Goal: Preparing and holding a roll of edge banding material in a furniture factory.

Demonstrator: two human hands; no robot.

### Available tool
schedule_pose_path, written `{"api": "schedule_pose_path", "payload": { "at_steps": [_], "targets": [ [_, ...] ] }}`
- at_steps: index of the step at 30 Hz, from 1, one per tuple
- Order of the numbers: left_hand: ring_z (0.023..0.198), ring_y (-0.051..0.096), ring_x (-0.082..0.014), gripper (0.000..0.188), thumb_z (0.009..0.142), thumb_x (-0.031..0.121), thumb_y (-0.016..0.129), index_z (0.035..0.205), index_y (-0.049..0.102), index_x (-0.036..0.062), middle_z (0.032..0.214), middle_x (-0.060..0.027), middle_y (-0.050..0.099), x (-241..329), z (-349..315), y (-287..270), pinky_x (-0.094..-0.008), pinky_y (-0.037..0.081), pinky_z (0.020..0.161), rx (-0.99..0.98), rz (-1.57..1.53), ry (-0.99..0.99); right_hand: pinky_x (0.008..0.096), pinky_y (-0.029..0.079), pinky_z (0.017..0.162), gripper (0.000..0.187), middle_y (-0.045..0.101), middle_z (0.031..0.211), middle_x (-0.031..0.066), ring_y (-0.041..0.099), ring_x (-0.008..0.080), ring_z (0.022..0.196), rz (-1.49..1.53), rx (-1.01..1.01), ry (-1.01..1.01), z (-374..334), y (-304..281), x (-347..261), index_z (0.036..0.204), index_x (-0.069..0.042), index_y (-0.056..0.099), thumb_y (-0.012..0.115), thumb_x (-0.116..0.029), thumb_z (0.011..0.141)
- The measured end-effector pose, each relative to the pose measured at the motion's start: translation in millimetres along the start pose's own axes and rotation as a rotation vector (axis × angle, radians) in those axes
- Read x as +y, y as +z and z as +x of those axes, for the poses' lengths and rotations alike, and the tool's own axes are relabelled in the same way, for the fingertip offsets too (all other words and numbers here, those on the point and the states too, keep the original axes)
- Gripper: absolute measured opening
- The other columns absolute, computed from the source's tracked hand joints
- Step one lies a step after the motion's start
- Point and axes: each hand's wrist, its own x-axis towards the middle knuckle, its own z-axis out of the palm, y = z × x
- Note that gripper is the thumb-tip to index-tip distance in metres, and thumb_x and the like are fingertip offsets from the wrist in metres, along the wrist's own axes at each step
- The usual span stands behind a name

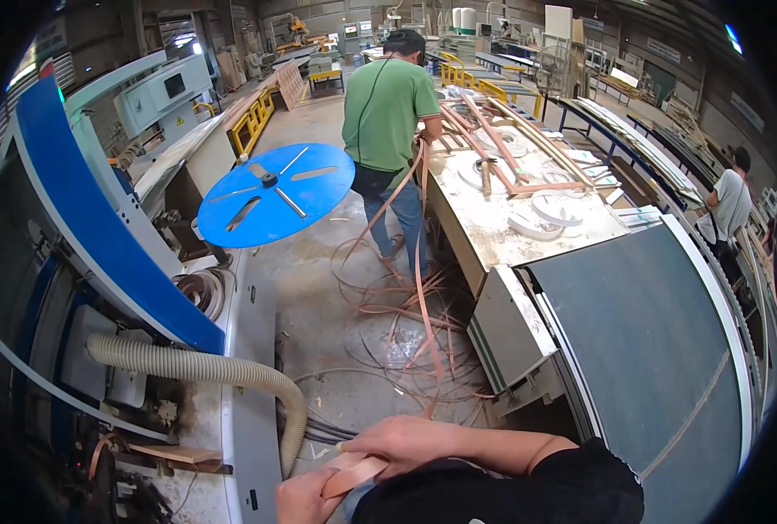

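At the lower edge, a flat, reddish-brown edge banding strip (353,476) runs between my hands in a short band. The fingers of my left hand (303,498) are closed round its left end. My right hand (399,442) reaches across from the right and grips the band from above, its fingertips partly hidden. Beyond my right hand, more loose banding (428,336) rises from the floor toward a co-worker in a green shirt (384,113), whose back is toward me. That person's hand (432,129) is at the strip beside the worktable.
Tangled banding (406,301) lies on the floor ahead. To the left are a blue slotted disc (275,196), a machine with a blue panel (109,218) and a ribbed hose (196,362). A conveyor belt (642,323) and a cluttered worktable (484,236) stand right. Another person (731,205) is far right.
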Motion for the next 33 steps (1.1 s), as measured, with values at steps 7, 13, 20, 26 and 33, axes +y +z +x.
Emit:
{"api": "schedule_pose_path", "payload": {
  "at_steps": [7,13,20,26,33],
  "targets": [
    [0.089,0.069,-0.0363,0.032,0.075,0.018,0.080,0.104,0.071,0.0088,0.097,-0.0153,0.071,-18,-10,0,-0.0406,0.055,0.078,0.129,-0.077,0.130,0.0483,0.052,0.075,0.056,0.069,0.097,0.0191,0.066,0.0402,0.088,0.008,0.104,-0.110,-12,8,22,0.133,-0.004,0.054,0.070,-0.014,0.081],
    [0.089,0.069,-0.0374,0.034,0.076,0.019,0.081,0.107,0.070,0.0078,0.096,-0.0170,0.071,21,1,-11,-0.0410,0.055,0.077,0.161,-0.119,0.185,0.0484,0.052,0.069,0.057,0.069,0.094,0.0177,0.066,0.0408,0.081,-0.022,-0.002,-0.083,-4,0,-1,0.134,-0.004,0.053,0.070,-0.014,0.080],
    [0.088,0.069,-0.0391,0.039,0.077,0.022,0.080,0.112,0.070,0.0079,0.098,-0.0195,0.071,1,-14,-9,-0.0423,0.055,0.076,0.022,0.038,0.142,0.0485,0.052,0.074,0.063,0.068,0.095,0.0166,0.065,0.0397,0.089,0.033,-0.072,-0.156,-1,-8,-8,0.134,-0.005,0.051,0.074,-0.020,0.077],
    [0.091,0.069,-0.0388,0.046,0.073,0.020,0.083,0.115,0.069,0.0059,0.101,-0.0185,0.072,-34,-29,-14,-0.0417,0.055,0.078,0.067,-0.107,0.162,0.0483,0.050,0.074,0.054,0.066,0.095,0.0156,0.063,0.0388,0.089,0.003,-0.061,-0.028,-14,5,22,0.125,-0.007,0.056,0.074,-0.020,0.075],
    [0.100,0.064,-0.0412,0.058,0.073,0.024,0.085,0.122,0.061,0.0048,0.107,-0.0171,0.070,3,-6,-14,-0.0445,0.052,0.084,-0.001,0.011,0.011,0.0453,0.052,0.074,0.037,0.068,0.094,0.0145,0.065,0.0376,0.088,-0.020,-0.113,-0.023,0,13,9,0.109,-0.004,0.065,0.074,-0.018,0.076]
  ]
}}
